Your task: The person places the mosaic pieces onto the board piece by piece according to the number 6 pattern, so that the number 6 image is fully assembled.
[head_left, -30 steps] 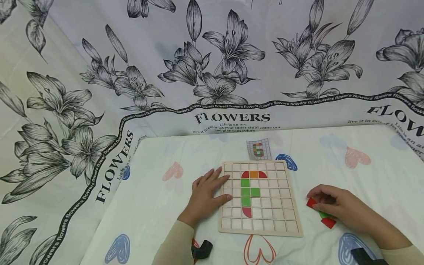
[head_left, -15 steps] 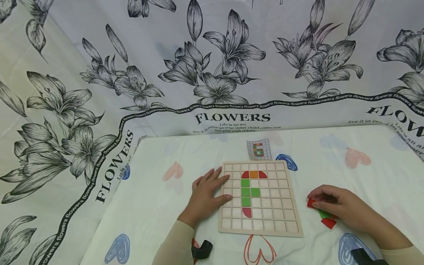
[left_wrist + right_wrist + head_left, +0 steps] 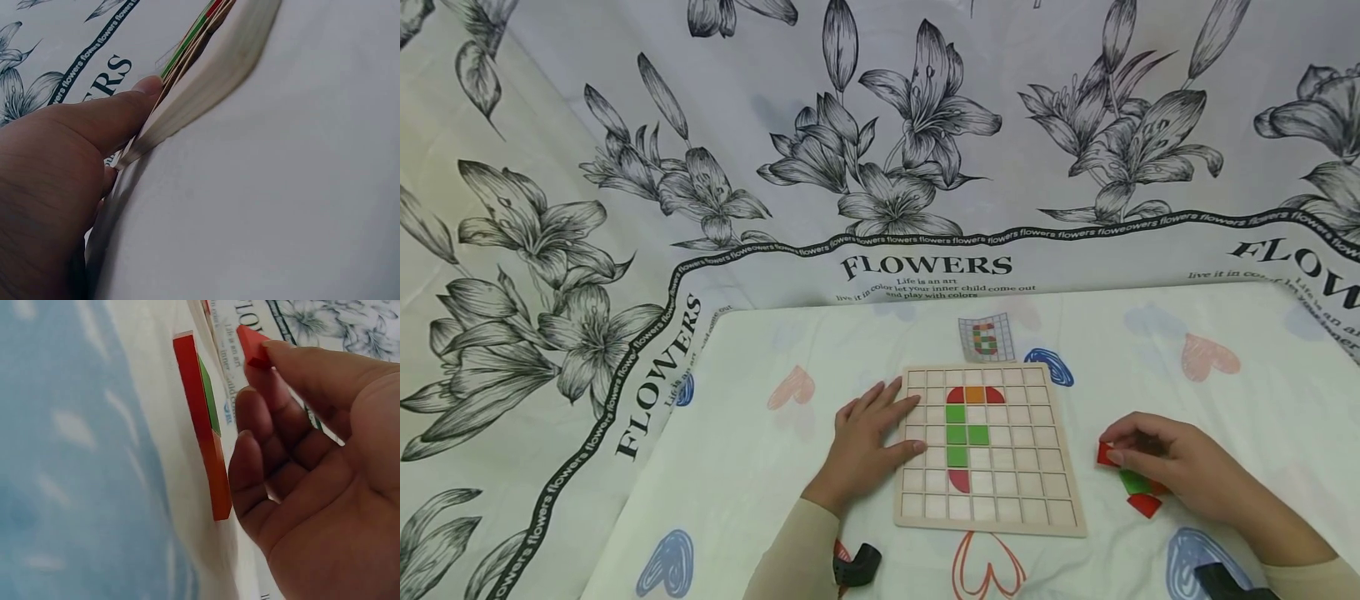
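Note:
A square wooden grid board (image 3: 1026, 508) lies on the cloth, with red, orange and green tiles set in some of its cells. My left hand (image 3: 867, 446) rests on its left edge, fingers spread and thumb (image 3: 147, 85) over the rim. To the right of the board, my right hand (image 3: 1191, 475) pinches a red tile (image 3: 252, 349) between thumb and forefinger, its other fingers loosely curled. Below that hand lie a green tile (image 3: 1133, 482), a red tile (image 3: 1144, 505) and an orange tile (image 3: 218, 481), partly hidden by the hand in the head view.
Behind the board lies a small pattern card (image 3: 987, 337) showing a coloured figure on a grid. The heart-printed cloth (image 3: 820, 342) covers the table, and a flower-printed curtain (image 3: 805, 275) hangs at the back. Black wrist gear (image 3: 857, 567) shows by the left sleeve.
My right hand has risen slightly with the red tile, moving a little away from the tiles below and uncovering more of the green one. My left hand and the board have stayed still.

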The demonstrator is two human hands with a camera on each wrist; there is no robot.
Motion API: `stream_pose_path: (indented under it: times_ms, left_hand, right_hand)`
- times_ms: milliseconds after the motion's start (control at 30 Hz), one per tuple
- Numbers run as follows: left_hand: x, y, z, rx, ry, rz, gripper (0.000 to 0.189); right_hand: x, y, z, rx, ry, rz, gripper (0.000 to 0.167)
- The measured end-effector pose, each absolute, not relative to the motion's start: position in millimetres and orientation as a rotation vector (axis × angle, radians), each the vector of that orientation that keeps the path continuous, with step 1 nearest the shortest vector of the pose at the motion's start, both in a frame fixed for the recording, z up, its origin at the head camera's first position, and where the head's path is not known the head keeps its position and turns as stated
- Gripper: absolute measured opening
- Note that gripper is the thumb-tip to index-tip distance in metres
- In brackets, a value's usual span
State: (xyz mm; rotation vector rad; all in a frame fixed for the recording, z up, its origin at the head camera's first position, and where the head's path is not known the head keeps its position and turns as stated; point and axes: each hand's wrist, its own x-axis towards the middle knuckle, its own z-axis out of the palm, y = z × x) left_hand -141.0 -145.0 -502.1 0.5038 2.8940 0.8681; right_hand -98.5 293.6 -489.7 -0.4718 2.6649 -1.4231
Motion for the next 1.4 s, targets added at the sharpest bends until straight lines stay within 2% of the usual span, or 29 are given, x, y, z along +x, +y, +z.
stream_pose_path:
  times_ms: [300,833,1200,1400]
  left_hand:
    - [-141,-145,-501,0.514,2.896,0.877,0.070]
    - [-141,-146,-500,0.521,2.894,0.880,0.070]
    - [-141,-145,-498,0.524,2.896,0.873,0.070]
    - [-141,-146,-499,0.534,2.900,0.875,0.070]
  right_hand:
    - [-97,288,-480,-0.401,2.709,-1.387,0.016]
    - [-95,282,-473,-0.542,2.624,-1.604,0.023]
    - [-90,267,-462,-0.486,2.629,-1.579,0.022]
    - [-91,260,-459,-0.564,2.602,-1.628,0.024]
